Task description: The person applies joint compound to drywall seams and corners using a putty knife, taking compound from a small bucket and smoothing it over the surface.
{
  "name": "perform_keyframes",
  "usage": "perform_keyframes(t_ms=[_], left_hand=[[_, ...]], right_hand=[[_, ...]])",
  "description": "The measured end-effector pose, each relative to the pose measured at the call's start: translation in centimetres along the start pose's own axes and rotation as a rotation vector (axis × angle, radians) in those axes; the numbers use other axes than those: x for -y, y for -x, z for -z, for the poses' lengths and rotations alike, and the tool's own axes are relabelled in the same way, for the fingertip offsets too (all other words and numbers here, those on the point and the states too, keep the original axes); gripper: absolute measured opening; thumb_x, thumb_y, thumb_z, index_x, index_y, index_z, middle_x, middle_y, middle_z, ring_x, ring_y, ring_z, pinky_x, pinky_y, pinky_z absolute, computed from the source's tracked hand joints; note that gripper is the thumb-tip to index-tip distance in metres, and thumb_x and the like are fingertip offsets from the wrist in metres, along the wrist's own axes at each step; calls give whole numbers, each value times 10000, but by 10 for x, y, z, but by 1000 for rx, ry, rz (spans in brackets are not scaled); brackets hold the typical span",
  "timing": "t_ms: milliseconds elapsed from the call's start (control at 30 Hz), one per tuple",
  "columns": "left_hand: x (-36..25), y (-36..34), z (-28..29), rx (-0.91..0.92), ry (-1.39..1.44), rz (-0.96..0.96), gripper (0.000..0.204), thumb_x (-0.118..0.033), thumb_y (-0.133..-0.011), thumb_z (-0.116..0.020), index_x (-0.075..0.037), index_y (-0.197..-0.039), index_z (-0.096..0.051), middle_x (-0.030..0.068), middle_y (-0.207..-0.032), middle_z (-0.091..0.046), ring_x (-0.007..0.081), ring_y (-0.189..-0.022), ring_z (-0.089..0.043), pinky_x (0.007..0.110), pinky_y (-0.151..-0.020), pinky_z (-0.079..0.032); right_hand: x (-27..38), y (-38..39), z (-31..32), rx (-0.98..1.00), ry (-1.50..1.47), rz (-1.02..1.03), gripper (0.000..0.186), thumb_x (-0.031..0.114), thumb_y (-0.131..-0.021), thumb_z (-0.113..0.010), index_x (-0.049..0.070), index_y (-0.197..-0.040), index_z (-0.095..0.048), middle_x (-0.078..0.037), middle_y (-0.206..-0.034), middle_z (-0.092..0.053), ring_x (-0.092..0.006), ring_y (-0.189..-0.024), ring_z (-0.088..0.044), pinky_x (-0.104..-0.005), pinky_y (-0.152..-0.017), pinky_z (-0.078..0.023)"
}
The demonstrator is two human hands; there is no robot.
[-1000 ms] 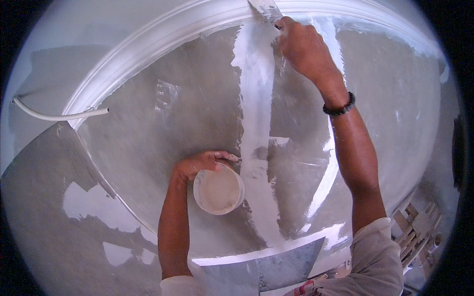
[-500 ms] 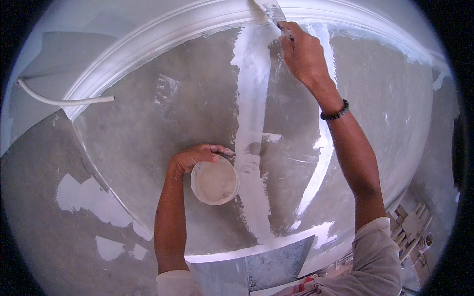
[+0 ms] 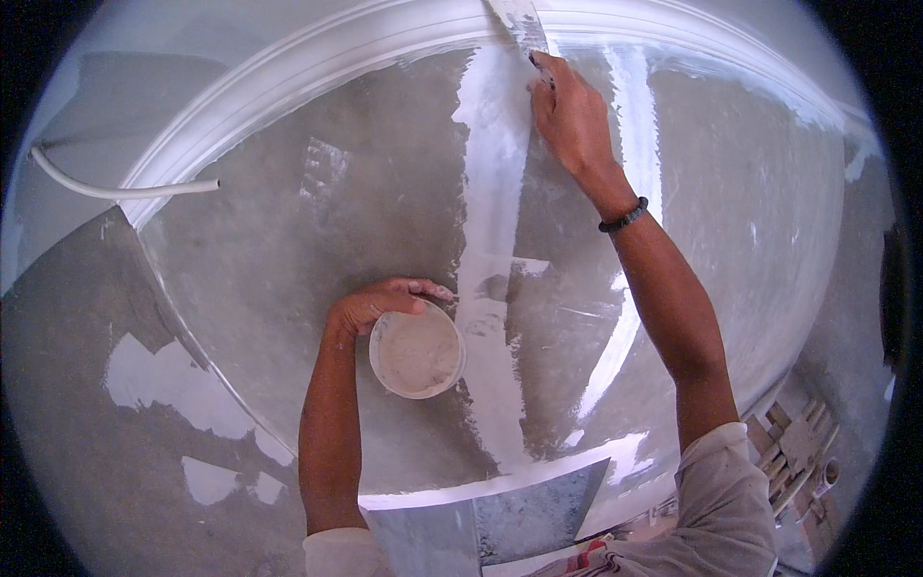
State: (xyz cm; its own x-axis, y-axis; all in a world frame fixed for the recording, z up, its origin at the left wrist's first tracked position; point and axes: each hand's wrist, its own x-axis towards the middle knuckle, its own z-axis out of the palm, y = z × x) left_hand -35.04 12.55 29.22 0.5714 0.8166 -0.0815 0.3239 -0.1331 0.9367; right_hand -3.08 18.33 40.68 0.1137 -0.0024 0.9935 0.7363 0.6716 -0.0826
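Observation:
My right hand [image 3: 571,120] is raised high and closed round the handle of a putty knife [image 3: 520,21]. The wide blade reaches up over the white cornice [image 3: 375,37], at the top of a white filler strip [image 3: 492,192] on the grey wall. Lower and to the left, my left hand [image 3: 377,302] grips the rim of a round tub [image 3: 371,358] from its far side, thumb at the edge. Pale, smooth filler [image 3: 420,354] lies inside the tub. White smears show on my left fingertips.
A second white strip [image 3: 635,125] runs down the grey wall [image 3: 385,202] on the right. From the upper left juts a bent white pipe [image 3: 125,195]. White patches [image 3: 173,385] mark the left wall. Wooden pieces [image 3: 798,438] lie at the lower right.
My right hand has shifted a little left and down with the putty knife, its forearm swinging left. My left hand and the tub have hardly moved.

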Motion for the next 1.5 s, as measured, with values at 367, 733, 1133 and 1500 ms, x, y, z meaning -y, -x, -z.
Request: perform_keyframes(t_ms=[367, 733, 1133, 1500], left_hand=[[-2, -3, -2, -22, -11, 19, 608, -295, -709, -745, -37, -1237, -589, 87, -1178, -605, 190, -1036, -571, 308, -965, -412], [4, 0, -1, -42, -64, -13, 593, -308, -717, -743, -41, -1226, -600, 79, -1155, -608, 185, -1037, -561, 299, -956, -400], [8, -1, 0, -29, -60, -35, 566, -308, -743, -732, -39, -1223, -597, 70, -1152, -613, 175, -1058, -545, 296, -963, -388], [4, 0, -1, -35, -106, -49, 602, -337, -733, -736, -27, -1228, -590, 98, -1171, -613, 195, -1077, -553, 309, -968, -392]], right_hand=[[-8, -3, -13, -41, -51, 24, 367, 113, -868, -572, 51, -1220, -489, -265, -921, -633, -449, -816, -626, -528, -736, -502], [10, -21, 72, 243, 182, 74, 296, 168, -948, -538, 117, -1232, -603, -171, -1007, -699, -292, -858, -696, -411, -835, -551], [-5, -21, 37, 208, 219, 14, 315, 174, -945, -538, 94, -1248, -580, -217, -1025, -681, -346, -880, -686, -445, -842, -528], [1, -20, 50, 184, 57, -13, 299, 186, -877, -591, 61, -1148, -606, -240, -1008, -658, -432, -949, -625, -476, -873, -498]])
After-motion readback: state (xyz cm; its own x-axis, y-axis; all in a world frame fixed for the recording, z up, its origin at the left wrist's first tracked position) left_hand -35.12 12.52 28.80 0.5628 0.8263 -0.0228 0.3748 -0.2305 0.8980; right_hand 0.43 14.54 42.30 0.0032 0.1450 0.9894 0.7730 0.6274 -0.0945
